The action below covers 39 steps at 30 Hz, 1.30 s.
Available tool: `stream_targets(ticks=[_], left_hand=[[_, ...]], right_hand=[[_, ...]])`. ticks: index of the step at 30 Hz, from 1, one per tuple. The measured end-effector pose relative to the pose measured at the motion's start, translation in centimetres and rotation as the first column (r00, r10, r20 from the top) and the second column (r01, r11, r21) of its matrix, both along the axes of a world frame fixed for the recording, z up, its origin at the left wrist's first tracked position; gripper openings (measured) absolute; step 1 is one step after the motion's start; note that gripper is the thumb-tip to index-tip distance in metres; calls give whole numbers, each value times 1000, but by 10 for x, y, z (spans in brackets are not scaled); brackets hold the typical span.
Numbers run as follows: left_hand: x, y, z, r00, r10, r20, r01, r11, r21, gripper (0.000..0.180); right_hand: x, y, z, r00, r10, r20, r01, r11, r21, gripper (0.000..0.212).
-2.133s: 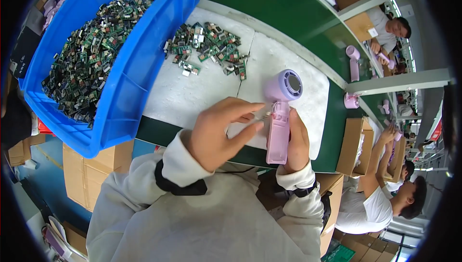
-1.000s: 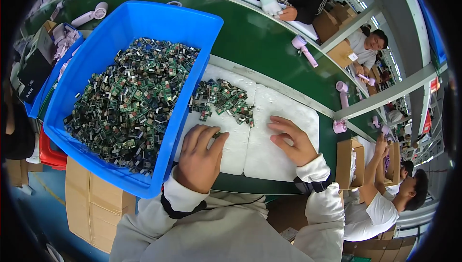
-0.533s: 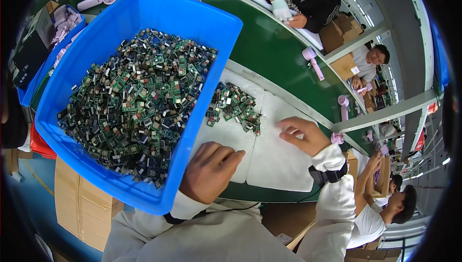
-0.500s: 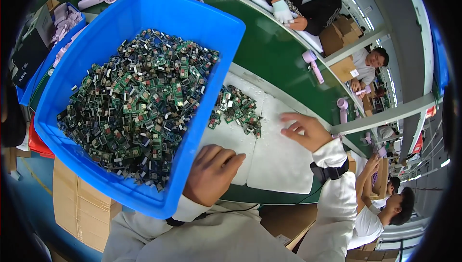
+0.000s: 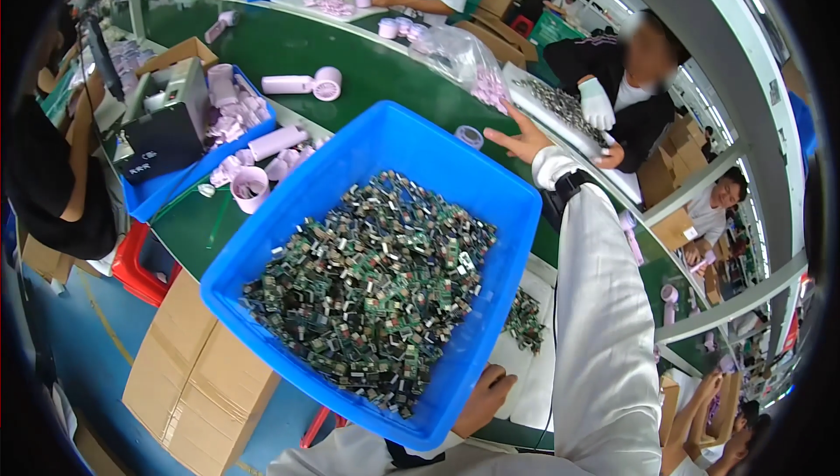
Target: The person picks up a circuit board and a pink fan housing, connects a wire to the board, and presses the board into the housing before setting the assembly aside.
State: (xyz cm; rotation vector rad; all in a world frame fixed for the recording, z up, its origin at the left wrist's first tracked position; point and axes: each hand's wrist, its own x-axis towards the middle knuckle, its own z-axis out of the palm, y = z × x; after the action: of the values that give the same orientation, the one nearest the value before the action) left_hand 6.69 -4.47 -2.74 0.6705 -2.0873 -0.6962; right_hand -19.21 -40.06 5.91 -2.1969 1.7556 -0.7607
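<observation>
A large blue plastic bin (image 5: 378, 130) holds a heap of small green circuit boards (image 5: 376, 292) with metal connectors. Beyond its far right corner, my right hand (image 5: 525, 133) reaches over the green table with fingers spread and nothing in them. Close to that hand lies a small round grey-lilac part (image 5: 470, 136). My left hand (image 5: 486, 399) is beside the bin's near right side, partly hidden by it, its visible fingers curled. Whatever is under those fingers cannot be seen. A smaller pile of boards (image 5: 525, 323) lies on a white foam sheet (image 5: 532, 397) right of the bin.
Lilac handheld fans (image 5: 302, 84) and a blue tray (image 5: 188, 170) of lilac shells are at the left. A cardboard box (image 5: 197, 371) and red stool (image 5: 140, 262) stand below. Across the table (image 5: 376, 65), a person in a white glove (image 5: 597, 104) sits by metal parts.
My right hand has moved from over the foam sheet to beyond the bin's far corner. The view has shifted, showing more of the table's far left; my left hand's fingers are more curled.
</observation>
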Motion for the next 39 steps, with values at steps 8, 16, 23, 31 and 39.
stream_targets(ticks=[8, 16, 23, 31, 39], left_hand=[[-3, -5, -2, 999, 17, -33, -16, 999, 32, 25], [2, -5, 12, 986, -113, -124, 126, 986, 108, 26], [18, -17, 31, 977, -124, -174, 164, 957, 240, 24], [2, -16, 36, 980, -142, -139, 175, 946, 271, 25], [-27, 18, 55, 900, -388, -199, 436, 819, 374, 21]], right_hand=[[7, -15, -11, 998, 43, -36, -29, 948, 317, 75], [-132, 163, 22, 927, -370, 69, 333, 892, 307, 63], [-117, 355, 72, 894, -429, 131, 336, 834, 438, 59], [-31, 465, 59, 959, -86, -269, 168, 939, 299, 62], [20, 486, 25, 922, -353, -160, 384, 889, 249, 41]])
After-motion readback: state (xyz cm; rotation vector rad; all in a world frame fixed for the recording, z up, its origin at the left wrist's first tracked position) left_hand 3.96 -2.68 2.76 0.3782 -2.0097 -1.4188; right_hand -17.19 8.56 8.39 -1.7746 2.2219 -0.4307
